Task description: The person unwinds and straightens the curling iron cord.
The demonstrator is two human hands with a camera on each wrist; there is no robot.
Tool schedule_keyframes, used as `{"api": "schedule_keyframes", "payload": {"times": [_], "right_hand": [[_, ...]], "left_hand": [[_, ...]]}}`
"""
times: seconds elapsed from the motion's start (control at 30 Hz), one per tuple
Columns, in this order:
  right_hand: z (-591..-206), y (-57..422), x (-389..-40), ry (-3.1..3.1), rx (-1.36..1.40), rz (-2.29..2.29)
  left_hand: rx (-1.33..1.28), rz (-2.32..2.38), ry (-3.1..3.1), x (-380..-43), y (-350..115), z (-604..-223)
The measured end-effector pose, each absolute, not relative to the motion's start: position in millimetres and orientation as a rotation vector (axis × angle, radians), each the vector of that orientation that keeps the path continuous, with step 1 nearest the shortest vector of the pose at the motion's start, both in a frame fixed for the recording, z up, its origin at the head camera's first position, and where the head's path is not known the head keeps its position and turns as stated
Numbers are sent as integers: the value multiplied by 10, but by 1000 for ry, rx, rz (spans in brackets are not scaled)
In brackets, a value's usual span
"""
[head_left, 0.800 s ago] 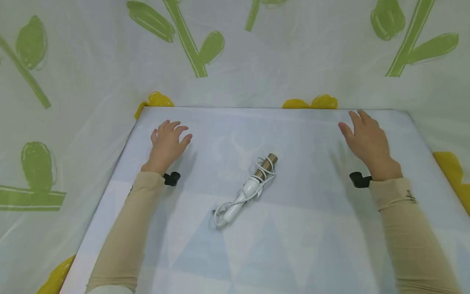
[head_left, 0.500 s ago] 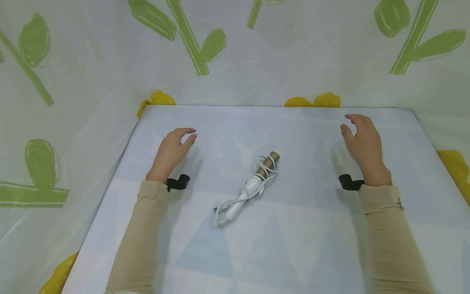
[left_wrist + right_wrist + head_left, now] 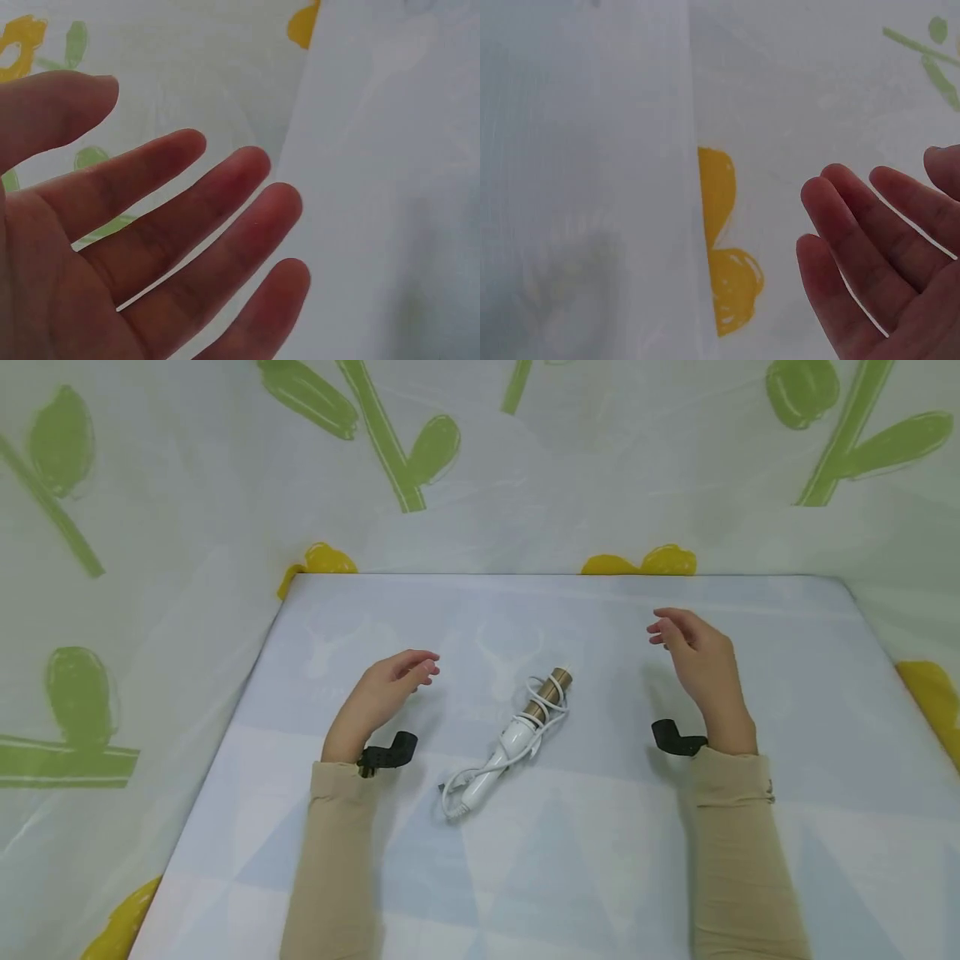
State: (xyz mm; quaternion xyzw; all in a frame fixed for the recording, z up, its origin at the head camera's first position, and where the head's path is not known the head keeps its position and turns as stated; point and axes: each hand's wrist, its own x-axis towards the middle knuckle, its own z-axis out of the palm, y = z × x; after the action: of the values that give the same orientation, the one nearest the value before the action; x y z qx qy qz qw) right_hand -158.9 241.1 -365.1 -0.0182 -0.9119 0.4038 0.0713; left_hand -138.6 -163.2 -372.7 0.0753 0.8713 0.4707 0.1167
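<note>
A curling iron (image 3: 514, 739) with a white handle and a gold barrel lies slantwise on the table, its white cord (image 3: 491, 770) wound loosely round it. To its left, my left hand (image 3: 378, 693) hovers over the table with fingers loosely bent and nothing in them. My right hand (image 3: 703, 668) is off to the right of the barrel, likewise holding nothing, fingers relaxed. Both wrist views show the palms bare: the left fingers (image 3: 247, 232) are spread a little, and the right fingers (image 3: 847, 225) are slightly bent. Neither hand touches the curling iron.
The table (image 3: 600, 877) has a pale blue and white cover with triangles. Behind and left of it hangs a whitish sheet (image 3: 525, 485) printed with green stems and yellow shapes. A black wrist camera (image 3: 390, 752) sits at the left wrist, another black camera (image 3: 675, 739) at the right.
Both hands have moved inward and a little nearer to me, closer to the curling iron from either side. Their fingers have bent more. The curling iron lies as before.
</note>
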Motion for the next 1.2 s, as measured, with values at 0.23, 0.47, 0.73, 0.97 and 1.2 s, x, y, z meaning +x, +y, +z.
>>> {"api": "schedule_keyframes", "payload": {"times": [0.23,0.47,0.73,0.97,1.2], "right_hand": [[-3682,2277,-1497,-2720,24,1343],[-3655,2046,-1437,-2690,176,1417],[-3514,1597,-1395,-2824,614,1357],[-3500,1157,-1310,-2999,1082,1133],[-3672,894,-1234,-3062,1355,805]], "left_hand": [[263,1403,2498,-1387,-1486,-3791],[274,1461,2516,-1444,-1416,-3755],[331,1232,2610,-1461,-1352,-3579],[431,1055,2635,-1395,-1239,-3511],[471,1095,2670,-1411,-1176,-3545]]}}
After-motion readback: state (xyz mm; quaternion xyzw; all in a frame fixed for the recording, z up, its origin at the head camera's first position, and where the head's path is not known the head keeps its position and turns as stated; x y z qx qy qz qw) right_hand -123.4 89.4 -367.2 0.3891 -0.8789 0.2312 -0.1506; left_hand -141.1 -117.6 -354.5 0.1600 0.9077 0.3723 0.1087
